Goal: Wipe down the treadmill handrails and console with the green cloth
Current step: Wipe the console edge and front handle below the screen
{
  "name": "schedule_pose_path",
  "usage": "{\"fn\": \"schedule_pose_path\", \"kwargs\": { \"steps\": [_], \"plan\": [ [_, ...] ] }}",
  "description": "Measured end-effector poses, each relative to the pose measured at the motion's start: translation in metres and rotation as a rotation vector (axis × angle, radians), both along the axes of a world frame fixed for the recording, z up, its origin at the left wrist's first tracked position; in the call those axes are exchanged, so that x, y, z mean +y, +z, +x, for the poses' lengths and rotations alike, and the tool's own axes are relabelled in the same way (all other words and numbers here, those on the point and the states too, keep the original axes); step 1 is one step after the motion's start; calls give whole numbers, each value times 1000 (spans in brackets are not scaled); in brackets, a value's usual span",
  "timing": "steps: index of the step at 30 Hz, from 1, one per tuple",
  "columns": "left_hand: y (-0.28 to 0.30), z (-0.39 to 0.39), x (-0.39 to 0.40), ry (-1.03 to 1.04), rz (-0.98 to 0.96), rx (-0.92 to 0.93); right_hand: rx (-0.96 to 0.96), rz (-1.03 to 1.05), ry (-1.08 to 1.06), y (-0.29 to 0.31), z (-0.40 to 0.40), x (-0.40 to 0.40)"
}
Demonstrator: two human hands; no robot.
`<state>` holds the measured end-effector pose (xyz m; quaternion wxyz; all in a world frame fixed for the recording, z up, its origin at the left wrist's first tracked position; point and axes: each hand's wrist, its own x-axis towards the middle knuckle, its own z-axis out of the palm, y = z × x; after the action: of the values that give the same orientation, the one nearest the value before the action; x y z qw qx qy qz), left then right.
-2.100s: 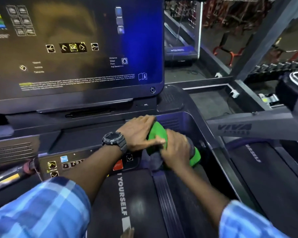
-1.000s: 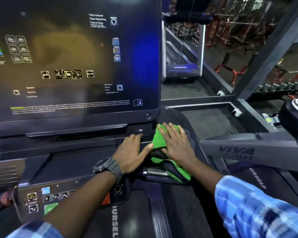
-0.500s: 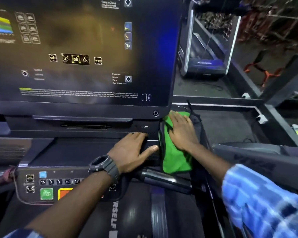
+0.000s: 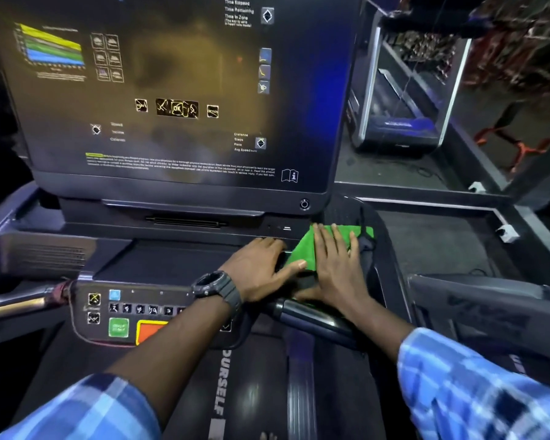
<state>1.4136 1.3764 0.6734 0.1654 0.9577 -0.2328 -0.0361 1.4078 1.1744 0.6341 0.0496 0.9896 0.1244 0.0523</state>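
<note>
The green cloth [image 4: 302, 252] lies on the right corner of the treadmill console [image 4: 172, 262], just below the big dark screen [image 4: 178, 90]. My right hand [image 4: 337, 268] presses flat on the cloth with fingers spread and covers most of it. Beside it, my left hand [image 4: 261, 268] rests flat on the console ledge, its thumb touching the cloth's left edge. A dark handrail bar [image 4: 311, 315] runs just below both hands. The other handrail [image 4: 19, 301] sticks out at the far left.
A button panel [image 4: 124, 312] with green and orange keys sits under my left forearm. The treadmill belt [image 4: 258, 392] lies below. A neighbouring machine's grey arm [image 4: 489, 306] stands close on the right, with gym floor and another treadmill [image 4: 397, 122] beyond.
The cloth hung down over the console's right corner half a second ago; now it sits bunched higher under my right palm. My left hand has stayed beside it.
</note>
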Motion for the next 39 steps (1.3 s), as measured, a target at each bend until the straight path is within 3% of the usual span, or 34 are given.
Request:
{"fn": "schedule_pose_path", "kwargs": {
  "steps": [4, 6, 9, 11, 13, 15, 18, 20, 22, 25, 27, 31, 34, 39],
  "plan": [
    [1, -4, 2, 30, 4, -4, 49, -137, 164, 8, -6, -38],
    [4, -6, 4, 45, 12, -4, -10, -44, 135, 5, 1, -42],
    [6, -8, 5, 53, 13, -13, -78, 521, -33, -7, 3, -19],
    [9, -11, 12, 70, -4, -8, 28, 902, -137, -7, -5, 9],
    [12, -17, 25, 81, -14, -1, 51, 1137, -155, 0, -14, 28],
    [15, -24, 46, 91, 43, -17, -58, 1241, -205, 14, -18, 38],
    [20, -31, 90, 123, 205, -61, -125, 1143, -58, 24, -16, 57],
    [22, -36, 121, 160, 270, -78, 94, 1020, 69, 34, -10, 83],
    [25, -41, 147, 178, 304, -97, 291, 758, 182, 45, 3, 110],
    [29, -50, 181, 218, 335, -105, 424, 390, 289, 67, 28, 151],
    [30, -54, 199, 237, 329, -106, 497, 284, 333, 73, 38, 179],
    [27, -59, 246, 268, 284, -189, 598, 378, 385, 73, 36, 257],
    [20, -65, 289, 287, 219, -236, 580, 493, 397, 73, 31, 308],
    [7, -81, 358, 354, 278, -221, 525, 629, 489, 76, 16, 375]
  ]
}}
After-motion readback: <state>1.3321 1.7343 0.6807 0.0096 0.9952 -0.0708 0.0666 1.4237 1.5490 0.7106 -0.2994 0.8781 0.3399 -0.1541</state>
